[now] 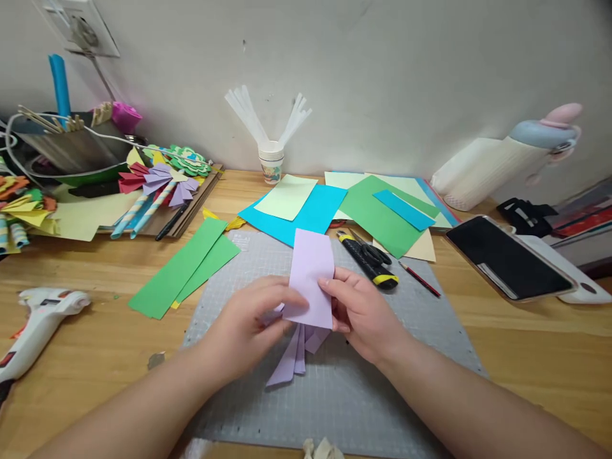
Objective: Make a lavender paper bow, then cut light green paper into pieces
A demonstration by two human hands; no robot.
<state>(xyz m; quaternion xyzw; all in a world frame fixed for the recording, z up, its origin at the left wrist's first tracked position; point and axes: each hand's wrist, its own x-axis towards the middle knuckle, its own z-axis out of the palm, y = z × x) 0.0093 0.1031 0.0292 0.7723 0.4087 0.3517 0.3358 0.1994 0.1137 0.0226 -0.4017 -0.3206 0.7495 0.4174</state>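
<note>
A rectangular piece of light purple paper (313, 274) stands raised above the grey cutting mat (377, 389). My right hand (361, 306) pinches its right edge, thumb on the front face and fingers behind. At the lower left corner, my left hand (258, 315) is closed on the same sheet, its index finger lying across the front. Several narrow purple paper strips (287, 363) rest on the mat below, partly hidden by the paper and hands. Beyond the right hand lie a black and yellow utility knife (363, 261), black-handled scissors (375, 254) and a pencil (421, 280).
Green paper strips (179, 274) lie left of the mat, with a glue gun (41, 325) farther left. Blue paper (306, 204) and green paper (382, 217) overlap at the back. A paper cup (271, 162) holds glue sticks. A phone (509, 258) sits right.
</note>
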